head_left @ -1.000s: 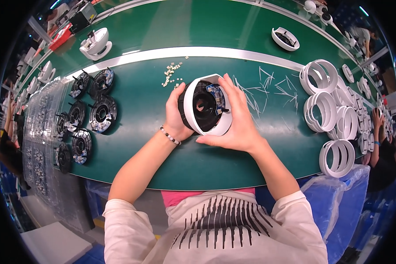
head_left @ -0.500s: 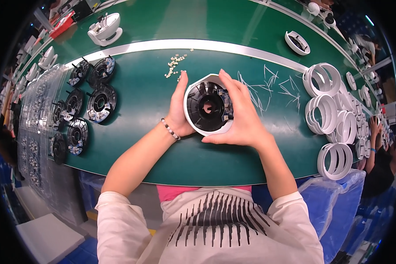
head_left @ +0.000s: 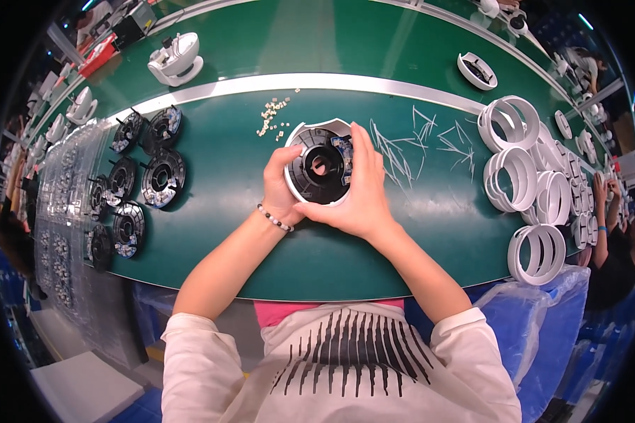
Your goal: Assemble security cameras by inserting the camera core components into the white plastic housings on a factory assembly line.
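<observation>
Holding the round housing (head_left: 322,164) between both hands over the green bench (head_left: 226,240), we close our left hand (head_left: 281,192) and right hand (head_left: 356,190) around its rim; it looks light, stiff and fragile inside, so the rim seems safest.

A long green workbench (head_left: 212,233) curves across, a silver strip (head_left: 374,82) running along it, blue plastic sheeting (head_left: 543,317) hanging off its near edge.
</observation>
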`<state>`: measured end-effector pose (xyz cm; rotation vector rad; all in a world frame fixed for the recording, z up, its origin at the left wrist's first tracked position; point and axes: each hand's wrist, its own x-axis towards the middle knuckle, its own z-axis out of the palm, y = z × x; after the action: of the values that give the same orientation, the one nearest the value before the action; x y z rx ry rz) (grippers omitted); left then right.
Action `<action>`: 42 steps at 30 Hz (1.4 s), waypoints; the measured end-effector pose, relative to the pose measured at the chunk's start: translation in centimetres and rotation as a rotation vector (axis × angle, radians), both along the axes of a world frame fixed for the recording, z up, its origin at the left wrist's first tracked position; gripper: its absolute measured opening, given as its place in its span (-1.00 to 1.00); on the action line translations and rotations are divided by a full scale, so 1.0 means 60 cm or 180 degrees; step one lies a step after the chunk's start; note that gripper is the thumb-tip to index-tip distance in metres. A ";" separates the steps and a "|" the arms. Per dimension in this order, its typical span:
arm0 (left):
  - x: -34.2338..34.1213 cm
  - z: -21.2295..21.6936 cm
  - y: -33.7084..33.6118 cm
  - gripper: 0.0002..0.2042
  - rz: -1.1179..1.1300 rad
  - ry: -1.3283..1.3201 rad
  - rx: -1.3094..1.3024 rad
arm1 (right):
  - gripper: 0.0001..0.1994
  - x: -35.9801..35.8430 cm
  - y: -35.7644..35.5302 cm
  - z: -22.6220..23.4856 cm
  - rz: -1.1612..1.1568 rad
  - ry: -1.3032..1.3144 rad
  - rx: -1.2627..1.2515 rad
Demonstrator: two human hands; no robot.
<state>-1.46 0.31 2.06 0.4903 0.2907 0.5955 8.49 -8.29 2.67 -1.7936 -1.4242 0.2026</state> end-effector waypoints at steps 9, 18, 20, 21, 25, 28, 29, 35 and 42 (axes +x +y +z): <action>0.093 0.034 0.080 -0.57 0.0405 0.0562 -0.0258 | 0.08 0.034 -0.004 -0.004 0.0019 -0.0612 0.1358; 0.318 -0.039 0.318 -0.52 0.1152 0.1040 0.0346 | -0.24 0.029 -0.035 0.000 0.1470 -0.0633 0.1946; 0.319 -0.037 0.334 -0.55 0.1301 0.1034 0.0459 | -0.23 0.014 -0.041 0.013 0.1852 -0.0607 0.1965; 0.331 -0.042 0.335 -0.56 0.1566 0.1190 0.0635 | -0.26 0.010 -0.043 0.016 0.1968 -0.0537 0.1933; 0.350 -0.066 0.317 -0.58 0.3593 0.2495 0.2220 | -0.40 -0.025 -0.042 0.031 0.2339 -0.0030 0.1995; 0.323 -0.022 0.264 -0.72 0.4437 0.2505 0.4155 | -0.48 -0.103 -0.047 0.104 0.3067 0.0157 0.2031; 0.320 -0.019 0.251 -0.71 0.4642 0.2355 0.4672 | -0.48 -0.120 -0.045 0.133 0.3204 0.0171 0.2053; 0.269 -0.016 0.167 -0.53 0.3658 0.2042 0.6503 | -0.41 -0.212 -0.032 0.208 0.4745 -0.0257 -0.0667; 0.254 0.012 0.038 -0.52 0.3452 0.1143 0.6076 | -0.54 -0.275 -0.069 0.186 0.4610 0.0156 0.0057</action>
<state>13.79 2.59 2.77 2.3713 0.2301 1.8082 -8.02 -12.43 13.84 -0.4134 -2.3871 0.9220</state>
